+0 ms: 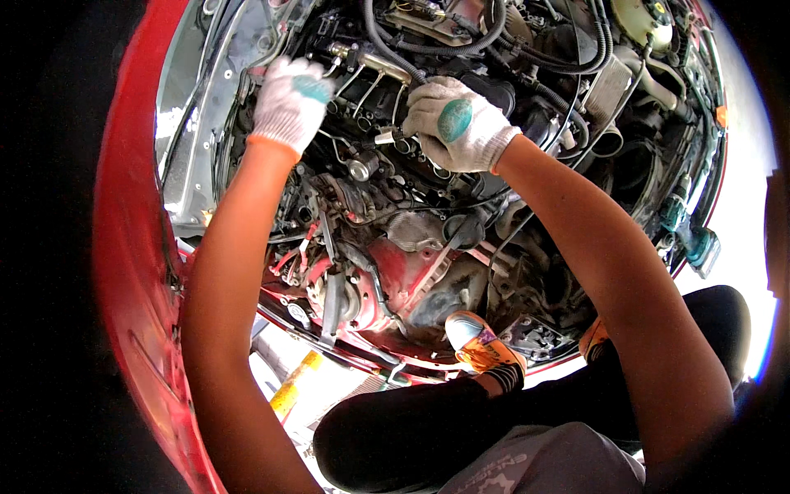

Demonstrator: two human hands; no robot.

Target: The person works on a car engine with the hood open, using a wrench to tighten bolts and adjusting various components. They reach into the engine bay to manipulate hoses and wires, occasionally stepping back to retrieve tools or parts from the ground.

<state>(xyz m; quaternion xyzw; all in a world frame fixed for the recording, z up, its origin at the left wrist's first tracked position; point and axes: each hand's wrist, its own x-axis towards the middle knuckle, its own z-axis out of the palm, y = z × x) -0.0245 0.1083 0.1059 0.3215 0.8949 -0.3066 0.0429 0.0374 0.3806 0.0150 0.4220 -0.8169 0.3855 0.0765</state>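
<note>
Both of my hands wear whitish knit gloves with a green patch on the back, and both are over an opened car engine. My left hand is beside the left end of a metal fuel rail; its fingers are smeared by motion. Several thin metal pipes come down from the rail. Near the rail's right end, my right hand has its fingers curled downward and closed; what they grip is hidden under the glove. A pale connector lies just left of those fingers. Below sits a round silver part.
Black corrugated hoses loop across the back. A yellowish reservoir stands at the far right. On the right edge rests a teal cordless power tool. The red fender borders the left. My orange shoe is inside the bay's front.
</note>
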